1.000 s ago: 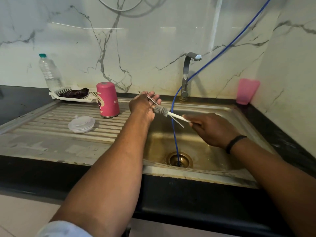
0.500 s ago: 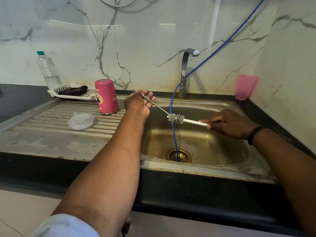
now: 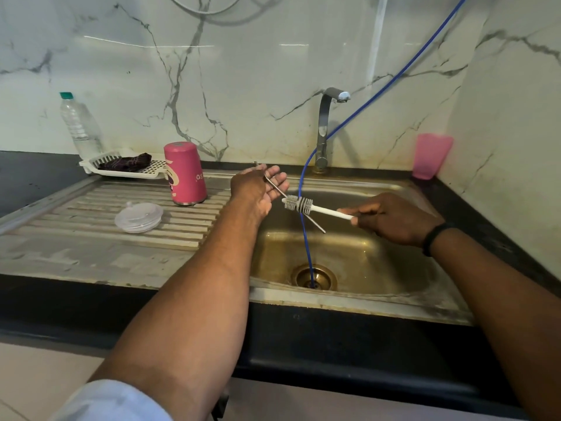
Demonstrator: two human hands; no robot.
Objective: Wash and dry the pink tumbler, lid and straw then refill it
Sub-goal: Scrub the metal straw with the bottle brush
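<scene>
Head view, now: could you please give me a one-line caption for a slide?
Over the sink, right hand scrubs the metal straw in left hand with a brush.

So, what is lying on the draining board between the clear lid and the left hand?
Nothing lies there: in the head view the ribbed draining board is bare between the clear lid and the left hand. The pink tumbler stands further back.

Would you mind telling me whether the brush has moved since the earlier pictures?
Yes. The brush has slid left along the straw, toward the left hand, judged against the blue hose.
</scene>
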